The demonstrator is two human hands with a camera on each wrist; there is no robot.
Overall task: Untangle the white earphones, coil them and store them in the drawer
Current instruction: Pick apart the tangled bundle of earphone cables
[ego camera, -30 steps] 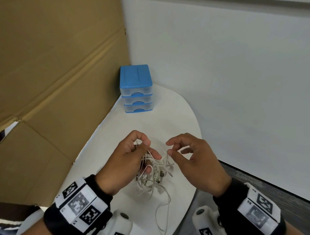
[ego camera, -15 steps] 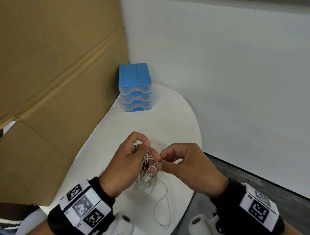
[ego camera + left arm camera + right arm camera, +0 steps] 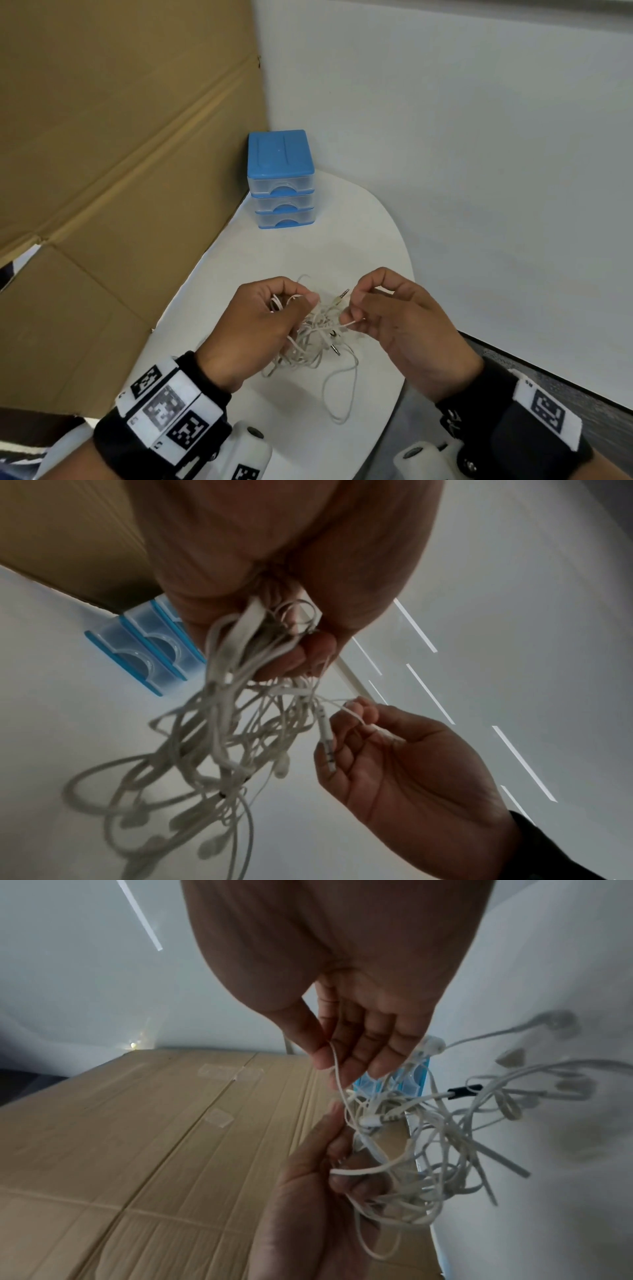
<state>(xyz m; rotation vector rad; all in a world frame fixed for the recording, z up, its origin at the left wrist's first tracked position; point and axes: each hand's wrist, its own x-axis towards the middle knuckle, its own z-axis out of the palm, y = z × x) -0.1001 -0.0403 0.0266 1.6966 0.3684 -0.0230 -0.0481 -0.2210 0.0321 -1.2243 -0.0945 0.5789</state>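
Observation:
A tangle of white earphones (image 3: pixel 315 337) hangs between both hands above the white table (image 3: pixel 308 253), its lower loops trailing onto the surface. My left hand (image 3: pixel 270 318) grips a bunch of the cords (image 3: pixel 240 647) in curled fingers. My right hand (image 3: pixel 383 315) pinches a single thin strand (image 3: pixel 337 1069) between thumb and fingers and holds it to the right of the bunch. A jack plug (image 3: pixel 344 293) sticks up between the hands. The small drawer unit (image 3: pixel 281 178), blue-topped with three clear drawers, stands at the table's far corner, all drawers closed.
A large cardboard sheet (image 3: pixel 113 178) leans along the table's left side. A pale wall (image 3: pixel 479 171) runs behind and to the right. The table's curved right edge (image 3: pixel 407 274) drops to a dark floor (image 3: pixel 548 383).
My right hand came in to the bunch, pinched a strand and has now drawn it out to the right. The left hand keeps its grip on the tangle.

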